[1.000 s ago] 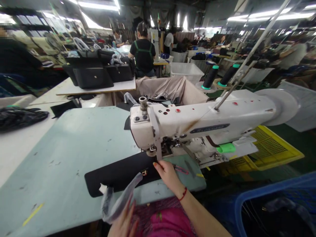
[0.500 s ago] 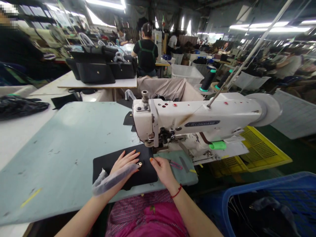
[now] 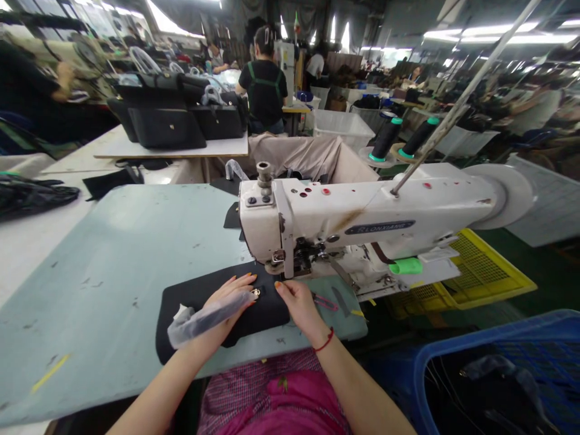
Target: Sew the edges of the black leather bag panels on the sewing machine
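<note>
A flat black bag panel [image 3: 268,309] lies on the pale green sewing table, its upper edge close to the presser foot area of the white sewing machine [image 3: 317,208]. My left hand [image 3: 232,289] rests flat on the panel with fingers stretched out. Over that hand and wrist runs a handle [image 3: 206,322] in cloudy plastic wrap, joined to the panel at a gold-coloured ring [image 3: 256,293]. At the panel's right edge, my right hand [image 3: 299,307] pinches it between thumb and fingers. The needle is too small to make out.
Pink-handled snips [image 3: 326,302] lie right of my right hand. A blue basket [image 3: 421,374] with black pieces stands at lower right, a yellow crate [image 3: 498,266] behind it. Black bags [image 3: 170,127] sit on a far table. A co-worker [image 3: 263,84] is seen from behind.
The panel has turned slightly, its left end now lower and further left, and its upper right corner sits nearer the presser foot. Both hands stay on it. The camera view has shifted a little.
</note>
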A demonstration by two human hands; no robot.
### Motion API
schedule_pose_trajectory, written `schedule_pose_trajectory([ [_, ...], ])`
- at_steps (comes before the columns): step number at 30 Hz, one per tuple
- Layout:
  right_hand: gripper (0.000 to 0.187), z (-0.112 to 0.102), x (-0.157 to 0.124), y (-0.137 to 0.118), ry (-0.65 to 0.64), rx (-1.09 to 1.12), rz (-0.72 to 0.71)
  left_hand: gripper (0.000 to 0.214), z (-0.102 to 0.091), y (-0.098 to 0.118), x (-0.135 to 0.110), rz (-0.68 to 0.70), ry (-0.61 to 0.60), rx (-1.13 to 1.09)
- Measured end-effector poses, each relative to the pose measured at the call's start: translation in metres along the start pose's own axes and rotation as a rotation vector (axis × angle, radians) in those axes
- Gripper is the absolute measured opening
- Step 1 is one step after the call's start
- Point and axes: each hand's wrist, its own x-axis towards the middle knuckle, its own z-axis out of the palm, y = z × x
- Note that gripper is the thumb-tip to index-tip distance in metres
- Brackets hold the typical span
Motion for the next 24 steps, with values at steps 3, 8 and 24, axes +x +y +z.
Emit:
schedule_pose_trajectory([
  [3,0.047,0.000,0.006,-0.003,-0.013,-0.016,0.001,0.031,-0.005,-0.001,0.009,0.015,-0.002,-0.007],
  [8,0.047,-0.003,0.006,-0.008,-0.008,-0.106,-0.036,0.028,-0.010,-0.006,0.021,0.067,-0.024,0.033],
  [24,0.049,-0.016,-0.033,-0.019,-0.254,0.258,0.215,0.045,-0.025,-0.007,0.027,-0.090,-0.054,-0.078],
])
